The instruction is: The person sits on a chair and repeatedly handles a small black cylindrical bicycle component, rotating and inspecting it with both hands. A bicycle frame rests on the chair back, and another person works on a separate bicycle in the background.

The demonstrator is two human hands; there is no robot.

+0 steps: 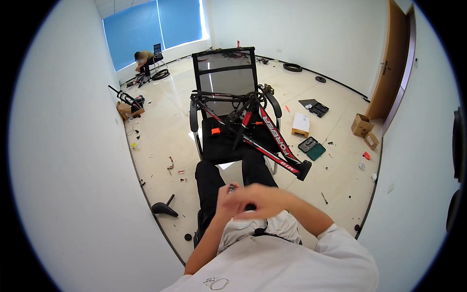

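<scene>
Your left hand (224,207) is curled round a small metal part (231,188) above your lap, mostly hidden by your fingers, while your right hand (260,200) crosses over it, blurred, so whether that one grips anything you cannot tell from here. Just past your knees, the red, black and white bike frame (275,131) lies across the black chair (221,148), one end jutting beyond the seat's right side. On the floor, an open green tool case (315,150) sits to your right, a bike saddle (165,209) to your left.
</scene>
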